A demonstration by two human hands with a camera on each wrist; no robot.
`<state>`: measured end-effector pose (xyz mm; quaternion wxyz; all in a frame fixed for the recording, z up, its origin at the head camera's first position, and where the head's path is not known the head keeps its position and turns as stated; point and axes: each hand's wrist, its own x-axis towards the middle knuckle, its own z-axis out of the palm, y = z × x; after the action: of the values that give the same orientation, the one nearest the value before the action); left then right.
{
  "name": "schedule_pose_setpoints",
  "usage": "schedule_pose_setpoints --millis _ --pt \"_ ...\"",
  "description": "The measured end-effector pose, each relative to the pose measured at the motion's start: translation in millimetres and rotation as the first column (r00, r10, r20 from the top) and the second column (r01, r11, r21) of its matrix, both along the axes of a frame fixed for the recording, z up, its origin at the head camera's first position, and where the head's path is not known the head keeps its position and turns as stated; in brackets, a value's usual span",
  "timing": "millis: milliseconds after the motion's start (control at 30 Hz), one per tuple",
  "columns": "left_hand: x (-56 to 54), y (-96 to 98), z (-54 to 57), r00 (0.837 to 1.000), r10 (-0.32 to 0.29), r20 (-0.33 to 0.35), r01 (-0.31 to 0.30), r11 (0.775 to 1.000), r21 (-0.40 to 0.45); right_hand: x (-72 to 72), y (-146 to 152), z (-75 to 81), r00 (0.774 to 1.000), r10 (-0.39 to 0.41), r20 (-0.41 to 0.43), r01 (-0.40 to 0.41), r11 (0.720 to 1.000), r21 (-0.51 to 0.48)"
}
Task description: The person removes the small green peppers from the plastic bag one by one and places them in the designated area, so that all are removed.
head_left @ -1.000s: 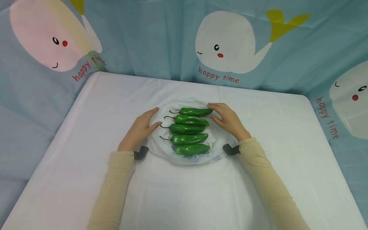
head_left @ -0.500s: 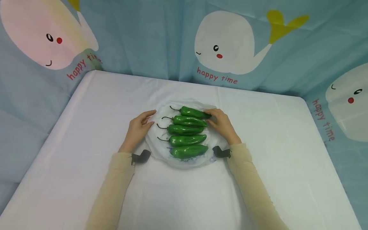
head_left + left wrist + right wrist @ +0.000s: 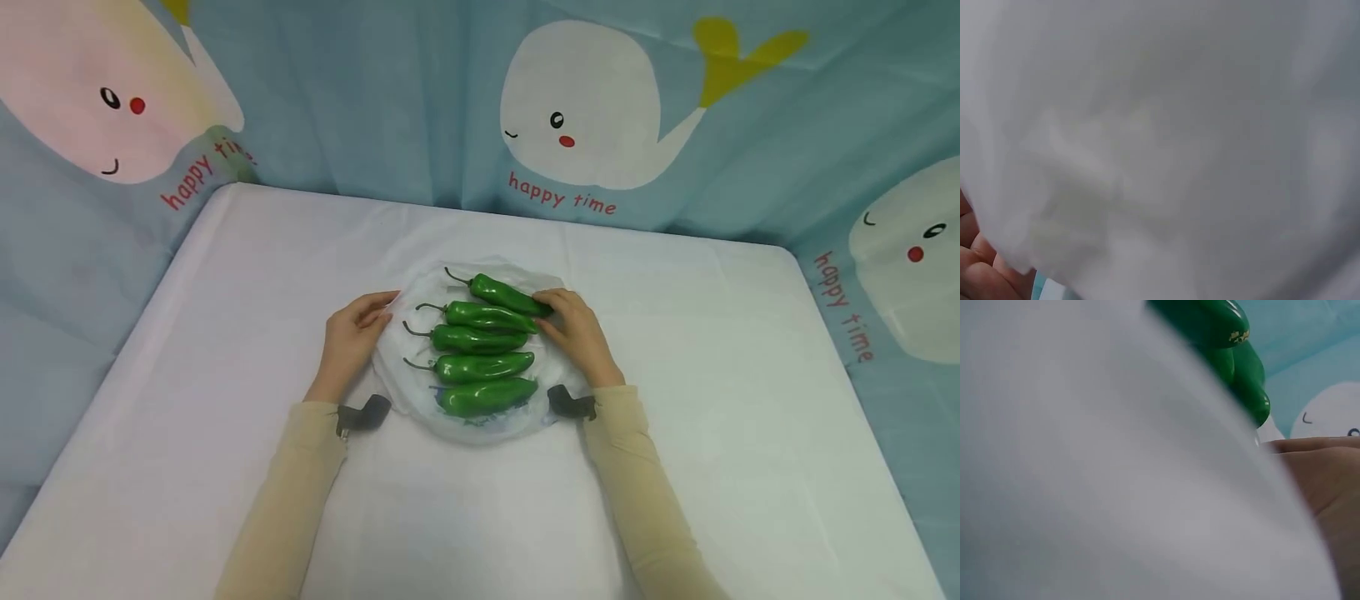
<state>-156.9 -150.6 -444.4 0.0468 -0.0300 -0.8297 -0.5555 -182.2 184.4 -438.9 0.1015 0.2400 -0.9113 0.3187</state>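
Observation:
Several green chili peppers (image 3: 480,339) lie in a row, one below another, on a thin white plastic bag (image 3: 408,400). My left hand (image 3: 347,342) pinches the bag's left edge between thumb and fingers. At the right edge my right hand (image 3: 579,333) grips the bag, its fingers over the tip of the topmost pepper (image 3: 498,292), which slants down to the right. Blurred bag plastic (image 3: 1166,125) fills most of the left wrist view, with curled fingers (image 3: 988,275) at lower left. In the right wrist view, the raised plastic (image 3: 1116,475) hides part of the hand and peppers.
A white cloth (image 3: 465,517) covers the table. Behind it hangs a blue curtain (image 3: 375,100) with whale prints. Small black camera mounts (image 3: 365,412) sit at both wrists, close to the bag's lower edge.
Both hands have closed in on the bag's edges, the right one moving leftward. The topmost pepper has turned, its tip now lower. The peppers and bag have shifted slightly left in view.

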Motion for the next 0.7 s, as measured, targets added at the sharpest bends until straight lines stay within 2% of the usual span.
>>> schedule_pose_setpoints --millis 133,367,700 --pt "0.3 -1.1 2.7 1.000 -0.010 0.007 0.010 1.000 -0.015 -0.3 -0.9 -1.8 1.000 -0.014 0.005 0.014 1.000 -0.018" --pt "-0.3 -2.3 2.2 0.998 -0.011 -0.057 0.011 1.000 -0.010 -0.2 -2.6 -2.6 1.000 -0.026 -0.005 0.026 1.000 -0.011" --pt "0.7 -1.6 0.5 0.999 -0.016 -0.030 0.016 1.000 0.011 0.7 -1.3 -4.4 0.999 -0.035 0.003 0.035 0.999 -0.021"
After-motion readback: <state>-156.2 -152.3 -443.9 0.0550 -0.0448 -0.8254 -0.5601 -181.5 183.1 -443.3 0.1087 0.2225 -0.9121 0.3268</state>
